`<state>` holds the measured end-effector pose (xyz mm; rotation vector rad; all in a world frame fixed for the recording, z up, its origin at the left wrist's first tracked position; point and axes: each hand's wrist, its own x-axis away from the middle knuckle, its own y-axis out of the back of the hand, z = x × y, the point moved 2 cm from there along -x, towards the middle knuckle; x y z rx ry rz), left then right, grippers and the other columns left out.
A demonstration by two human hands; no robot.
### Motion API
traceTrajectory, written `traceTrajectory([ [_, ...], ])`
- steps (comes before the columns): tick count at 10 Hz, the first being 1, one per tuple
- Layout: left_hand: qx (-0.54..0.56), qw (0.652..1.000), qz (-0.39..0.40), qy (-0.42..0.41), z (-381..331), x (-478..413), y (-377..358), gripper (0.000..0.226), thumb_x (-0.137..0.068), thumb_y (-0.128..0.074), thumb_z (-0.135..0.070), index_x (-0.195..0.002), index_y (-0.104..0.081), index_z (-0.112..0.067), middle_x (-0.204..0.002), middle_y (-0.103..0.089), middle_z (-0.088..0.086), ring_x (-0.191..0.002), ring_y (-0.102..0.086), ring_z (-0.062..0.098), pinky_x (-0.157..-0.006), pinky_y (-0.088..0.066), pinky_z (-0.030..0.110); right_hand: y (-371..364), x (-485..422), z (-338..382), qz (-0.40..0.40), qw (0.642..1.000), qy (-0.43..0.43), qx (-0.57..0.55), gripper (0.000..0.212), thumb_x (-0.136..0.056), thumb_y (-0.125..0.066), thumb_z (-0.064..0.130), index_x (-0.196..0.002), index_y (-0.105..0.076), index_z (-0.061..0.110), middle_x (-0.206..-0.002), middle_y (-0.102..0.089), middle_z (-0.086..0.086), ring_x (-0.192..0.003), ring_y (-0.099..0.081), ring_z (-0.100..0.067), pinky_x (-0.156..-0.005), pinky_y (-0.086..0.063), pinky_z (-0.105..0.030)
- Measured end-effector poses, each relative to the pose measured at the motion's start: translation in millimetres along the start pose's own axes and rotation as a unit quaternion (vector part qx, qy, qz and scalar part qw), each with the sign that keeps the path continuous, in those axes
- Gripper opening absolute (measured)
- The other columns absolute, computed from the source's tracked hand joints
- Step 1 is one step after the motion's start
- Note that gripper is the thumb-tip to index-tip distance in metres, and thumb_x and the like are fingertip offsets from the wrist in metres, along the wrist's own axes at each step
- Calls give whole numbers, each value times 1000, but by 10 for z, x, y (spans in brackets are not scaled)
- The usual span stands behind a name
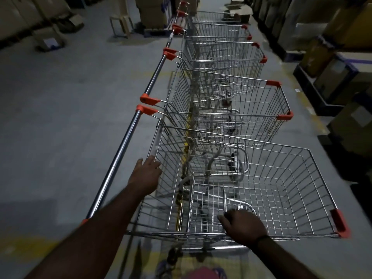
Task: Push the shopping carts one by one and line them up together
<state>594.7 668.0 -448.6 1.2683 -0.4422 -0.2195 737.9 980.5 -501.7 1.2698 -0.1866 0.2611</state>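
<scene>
A white label on a cardboard box (pixel 49 40) far left is too blurred to read. The nearest cart (pixel 291 188), a chrome wire-mesh basket with a round polished handle bar (pixel 120 150) and orange plastic corner caps (pixel 340 222), stands on the grey concrete floor (pixel 60 117), just beside a row of matching carts (pixel 251 101) running far. The left hand (pixel 148 172) curls its fingers over the basket's left rim, and the right hand (pixel 243 226) grips the near rim.

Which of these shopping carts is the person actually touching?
The nearest cart, at the bottom of the view: the left hand and right hand are both on its basket rim. The other carts lined up beyond it are untouched.
</scene>
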Motion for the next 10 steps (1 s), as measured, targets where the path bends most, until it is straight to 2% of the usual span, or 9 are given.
traceTrajectory([
  [1, -2, 1000, -4, 6, 54, 93, -61, 31, -59, -76, -13, -88, -78, -23, -113, -71, 0, -126, -56, 32, -93, -48, 56, -24, 27, 52, 8, 1000, 1, 7, 66, -80, -15, 78, -70, -57, 28, -80, -70, 2, -81, -68, -19, -70, -52, -34],
  [3, -13, 999, -41, -15, 136, 230, -92, 36, -37, -85, -13, -72, -78, -21, -98, -73, 0, -109, -66, 33, -81, -55, 51, -71, 76, 187, 11, 1000, -1, -13, 75, -76, -14, 79, -80, -65, 24, -77, -72, 3, -79, -68, -16, -74, -54, -35],
  [4, -10, 1000, -26, -13, 191, 279, -114, 32, -47, -81, -12, -77, -78, -21, -103, -73, 0, -113, -63, 34, -87, -52, 48, -74, 86, 232, 4, 1000, -2, -13, 75, -75, -15, 78, -82, -66, 23, -77, -72, 5, -79, -68, -15, -72, -54, -34],
  [5, -3, 1000, 7, -6, 182, 300, -65, 32, -68, -72, -13, -98, -78, -22, -124, -67, 1, -132, -49, 33, -101, -42, 49, -38, 99, 269, 10, 1000, 1, -10, 72, -76, -15, 78, -81, -65, 25, -77, -72, 6, -80, -68, -14, -72, -53, -33],
  [6, -2, 999, 40, -7, 137, 293, 9, 41, -87, -56, -13, -125, -67, -23, -147, -48, -1, -148, -24, 29, -115, -24, 45, -44, 107, 263, 9, 1000, -4, -9, 66, -83, -23, 75, -84, -67, 26, -77, -73, 7, -81, -68, -13, -72, -52, -32],
  [7, -2, 998, 55, -9, 127, 295, 40, 44, -91, -51, -11, -132, -62, -24, -151, -43, -2, -149, -18, 28, -116, -24, 43, -67, 126, 246, 16, 1000, -15, -5, 65, -85, -25, 75, -87, -68, 26, -78, -73, 8, -82, -68, -12, -72, -52, -31],
  [8, 26, 996, 82, -11, 148, 281, 34, 43, -92, -52, -10, -131, -62, -25, -149, -46, -3, -147, -22, 27, -115, -29, 41, -82, 127, 250, 21, 1000, -4, -10, 59, -86, -29, 74, -89, -66, 28, -84, -74, 8, -88, -69, -11, -74, -50, -30],
  [9, 63, 995, 74, 0, 132, 254, 177, 34, -94, -55, -20, -126, -65, -24, -136, -57, 0, -132, -42, 23, -105, -42, 37, 30, 116, 312, 25, 1000, 8, 15, 49, -92, -41, 67, -108, -68, 29, -110, -71, 7, -102, -66, -13, -84, -50, -30],
  [10, 119, 992, 34, 22, 117, 145, 423, 31, -94, -56, -26, -121, -69, -23, -129, -59, 5, -119, -56, 25, -97, -49, 39, 248, 12, 374, 9, 999, 33, 32, 49, -95, -42, 64, -120, -65, 29, -124, -66, 6, -109, -63, -15, -90, -50, -32],
])
